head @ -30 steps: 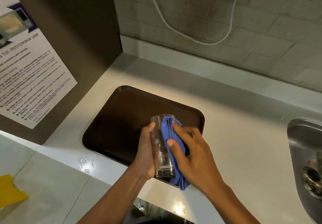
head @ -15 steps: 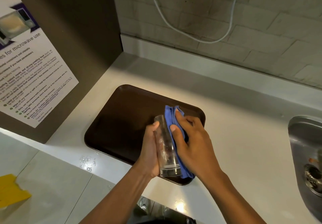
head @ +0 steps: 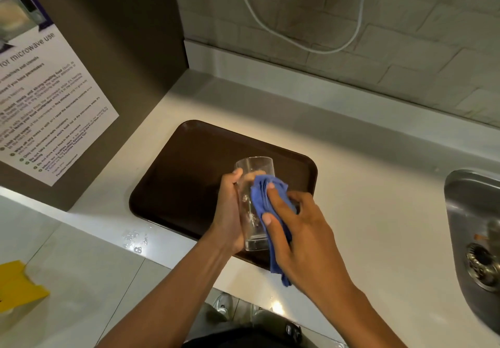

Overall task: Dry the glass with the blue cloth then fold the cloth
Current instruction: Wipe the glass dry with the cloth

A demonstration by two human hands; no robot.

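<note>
A tall clear glass (head: 253, 174) is held roughly upright above the front right part of the brown tray (head: 184, 174). My left hand (head: 228, 212) grips its left side, thumb near the rim. My right hand (head: 300, 236) presses a bunched blue cloth (head: 261, 198) against the glass's right side. The cloth's loose end hangs down below my right palm. Water drops show on the glass wall.
A steel sink (head: 470, 239) with a drain lies at the right. A brown cabinet side bearing a microwave notice (head: 40, 98) stands at the left. Water drops (head: 134, 239) sit near the counter's front edge. A yellow object (head: 16, 285) lies below left. A white cable (head: 297, 36) hangs on the brick wall.
The cloth has slid from beside the rim down and across the front of the glass. The glass has turned more upright, its open rim now exposed.
</note>
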